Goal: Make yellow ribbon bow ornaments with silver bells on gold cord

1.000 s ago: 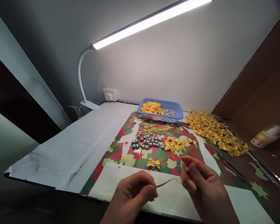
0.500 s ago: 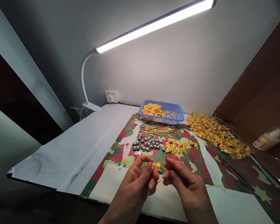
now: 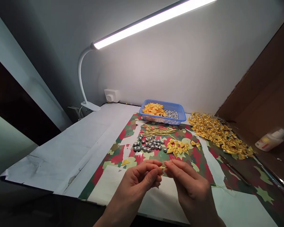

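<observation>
Between both hands: yellow bow (image 3: 163,167), pinched from each side by left hand (image 3: 142,179) and right hand (image 3: 186,183), held low over tabletop (image 3: 61,151); bells (image 3: 148,143) and spare bows (image 3: 177,146) just beyond fingertips, within reach.

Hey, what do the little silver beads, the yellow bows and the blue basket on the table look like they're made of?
Silver beads: shiny metal or metal-coated plastic, judging by the bright mirror-like glints; which one is unclear. Yellow bows: likely satin ribbon, with a soft sheen and folded loops. Blue basket: moulded plastic, with an even colour and fine mesh walls.
</observation>
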Motion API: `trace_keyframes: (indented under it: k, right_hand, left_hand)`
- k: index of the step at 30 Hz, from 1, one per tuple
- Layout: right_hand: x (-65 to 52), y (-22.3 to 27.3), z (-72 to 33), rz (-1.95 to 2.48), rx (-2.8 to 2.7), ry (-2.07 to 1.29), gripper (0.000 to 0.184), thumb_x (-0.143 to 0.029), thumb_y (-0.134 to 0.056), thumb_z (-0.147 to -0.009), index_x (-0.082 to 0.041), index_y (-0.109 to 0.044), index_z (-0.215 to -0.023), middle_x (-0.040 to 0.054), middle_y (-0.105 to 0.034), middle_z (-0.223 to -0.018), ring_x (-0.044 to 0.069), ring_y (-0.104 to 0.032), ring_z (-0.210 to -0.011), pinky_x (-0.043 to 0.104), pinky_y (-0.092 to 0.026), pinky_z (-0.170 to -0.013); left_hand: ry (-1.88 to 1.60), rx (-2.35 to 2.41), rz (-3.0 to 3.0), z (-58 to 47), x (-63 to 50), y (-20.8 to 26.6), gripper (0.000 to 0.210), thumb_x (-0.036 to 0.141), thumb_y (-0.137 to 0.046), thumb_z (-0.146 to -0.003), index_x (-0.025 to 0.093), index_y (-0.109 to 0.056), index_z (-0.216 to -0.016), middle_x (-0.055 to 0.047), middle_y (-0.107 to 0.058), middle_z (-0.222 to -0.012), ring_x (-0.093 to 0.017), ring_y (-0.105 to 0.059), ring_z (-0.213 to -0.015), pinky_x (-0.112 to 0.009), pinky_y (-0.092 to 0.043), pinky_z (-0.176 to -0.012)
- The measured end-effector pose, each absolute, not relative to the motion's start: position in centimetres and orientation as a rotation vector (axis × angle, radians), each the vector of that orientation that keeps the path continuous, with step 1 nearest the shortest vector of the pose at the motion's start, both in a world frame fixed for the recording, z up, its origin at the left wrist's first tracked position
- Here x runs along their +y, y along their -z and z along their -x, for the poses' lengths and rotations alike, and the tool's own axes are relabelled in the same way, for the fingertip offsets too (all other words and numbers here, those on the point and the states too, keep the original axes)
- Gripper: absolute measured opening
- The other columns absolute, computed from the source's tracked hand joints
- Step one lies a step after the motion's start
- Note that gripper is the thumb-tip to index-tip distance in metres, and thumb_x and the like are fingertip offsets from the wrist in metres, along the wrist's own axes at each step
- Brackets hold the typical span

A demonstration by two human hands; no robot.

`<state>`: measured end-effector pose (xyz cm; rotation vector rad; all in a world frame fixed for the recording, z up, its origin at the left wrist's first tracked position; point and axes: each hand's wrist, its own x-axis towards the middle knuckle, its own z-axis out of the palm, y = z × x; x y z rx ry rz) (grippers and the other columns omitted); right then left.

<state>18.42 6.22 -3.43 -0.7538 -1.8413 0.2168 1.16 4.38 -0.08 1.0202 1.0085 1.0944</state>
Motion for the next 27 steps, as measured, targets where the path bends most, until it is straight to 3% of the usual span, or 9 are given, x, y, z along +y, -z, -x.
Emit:
trace_keyframes:
  k: [6,14,16,21,27]
  right_hand:
    - [5.5,2.5,-18.4,0.651,-1.907,-0.101,0.029,0.002,-0.057,-0.089,-0.013,-0.07,-0.111,0.0092,-0.073,-0.094,0.019,-0.063,-0.085,0.031,-0.059,-0.076]
    - [5.0,3.7,-18.5,0.65,-2.034,0.249,0.022,-0.006,-0.055,-0.096,-0.01,-0.069,-0.112,0.0086,-0.075,-0.094,0.02,-0.064,-0.086,0.032,-0.056,-0.073]
    - [5.1,3.6,-18.4,0.652,-2.027,0.202,0.021,-0.008,-0.051,-0.099,-0.011,-0.069,-0.109,0.0079,-0.075,-0.094,0.02,-0.063,-0.087,0.033,-0.055,-0.074]
    - [5.4,2.7,-18.5,0.604,-1.977,-0.094,0.019,-0.005,-0.054,-0.096,-0.015,-0.07,-0.102,0.006,-0.074,-0.09,0.018,-0.059,-0.08,0.033,-0.054,-0.072]
    - [5.4,2.6,-19.1,0.576,-1.96,-0.199,0.026,-0.001,-0.055,-0.094,-0.015,-0.071,-0.108,0.0062,-0.072,-0.091,0.017,-0.059,-0.082,0.032,-0.054,-0.074]
  left_hand:
    - [-1.12,1.095,-0.993,-1.4,4.4,-0.1,0.018,0.037,-0.077,-0.083,0.02,-0.08,-0.078,-0.004,-0.066,-0.103,-0.015,-0.062,-0.079,-0.024,-0.053,-0.074]
    - [-1.164,1.156,-1.031,-1.3,4.5,0.3,0.017,0.035,-0.076,-0.083,0.02,-0.081,-0.077,-0.006,-0.07,-0.102,-0.023,-0.062,-0.102,-0.025,-0.05,-0.084]
    - [-1.113,1.103,-1.021,-1.2,4.4,0.3,0.022,0.038,-0.075,-0.085,0.018,-0.079,-0.078,-0.005,-0.068,-0.099,-0.021,-0.063,-0.093,-0.026,-0.051,-0.079]
    - [-0.847,0.916,-0.957,-0.7,3.7,-0.3,0.037,0.044,-0.062,-0.094,0.015,-0.073,-0.074,0.0,-0.06,-0.067,-0.012,-0.053,-0.063,-0.021,-0.046,-0.063]
    - [-0.788,0.85,-0.832,0.0,3.6,-0.4,0.006,0.024,-0.077,-0.083,0.018,-0.078,-0.081,0.001,-0.063,-0.074,-0.01,-0.053,-0.067,-0.018,-0.045,-0.064]
